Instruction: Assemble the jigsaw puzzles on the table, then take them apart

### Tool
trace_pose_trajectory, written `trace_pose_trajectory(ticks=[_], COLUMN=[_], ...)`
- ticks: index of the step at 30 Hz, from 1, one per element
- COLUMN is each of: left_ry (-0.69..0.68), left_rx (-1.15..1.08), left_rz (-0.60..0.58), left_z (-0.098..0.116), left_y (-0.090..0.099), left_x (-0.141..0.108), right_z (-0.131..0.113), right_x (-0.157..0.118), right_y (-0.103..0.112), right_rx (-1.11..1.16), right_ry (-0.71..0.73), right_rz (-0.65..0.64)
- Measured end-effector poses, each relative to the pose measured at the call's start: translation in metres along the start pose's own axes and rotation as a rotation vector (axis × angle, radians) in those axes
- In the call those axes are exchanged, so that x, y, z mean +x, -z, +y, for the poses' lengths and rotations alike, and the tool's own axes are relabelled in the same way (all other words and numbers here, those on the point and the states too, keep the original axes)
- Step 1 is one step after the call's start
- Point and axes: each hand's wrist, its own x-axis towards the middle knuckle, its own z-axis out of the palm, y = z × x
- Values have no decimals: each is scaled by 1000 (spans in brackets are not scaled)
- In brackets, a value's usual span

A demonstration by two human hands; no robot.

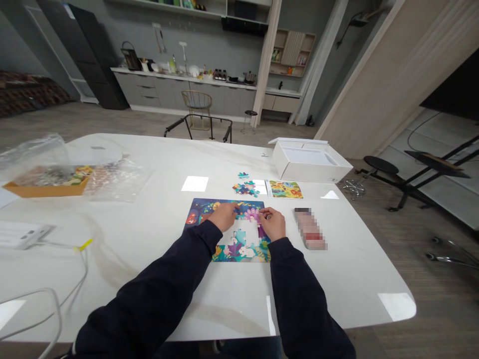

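A partly filled jigsaw puzzle (228, 253) lies flat on the white table, showing rabbits, plants and a purple peacock. White gaps show in its middle, where a loose-looking teal puzzle piece (240, 236) sits. My left hand (223, 216) is over the upper middle of the puzzle, fingers bent together at its top row; what they hold, if anything, is hidden. At the puzzle's right side, my right hand (274, 224) has thumb and fingertips pinched at a purple peacock piece (252, 214). Beyond the board lies a small pile of puzzle pieces (246, 188).
A picture card (286, 189) and an open white box (305, 162) are behind on the right. A phone (310, 229) lies right of the puzzle. Leftward are an orange tray (48, 189), clear plastic bags (116, 179), a white device (22, 234) and cables (56, 299).
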Motion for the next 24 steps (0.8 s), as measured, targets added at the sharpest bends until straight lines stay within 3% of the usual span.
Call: trace_pose_trajectory(ticks=[3,10,14,18,21,24], left_ry=[-13,-305,-304,-274,-277,-273], left_rx=[45,191,200,139,96,108], left_rz=[33,36,26,49,39,2], left_z=[2,10,12,-3,-14,-11], left_y=[1,2,7,16,17,14], left_x=[-4,-35,-64,-86,-93,-90], right_z=[0,-4,-4,-1,2,3], right_x=[0,-1,-1,-1,0,1], right_y=[0,2,2,0,-1,-2], right_rx=[6,19,27,16,5,-2], right_ry=[-1,0,-6,8,7,4], right_rz=[1,-7,-3,-8,-11,-8])
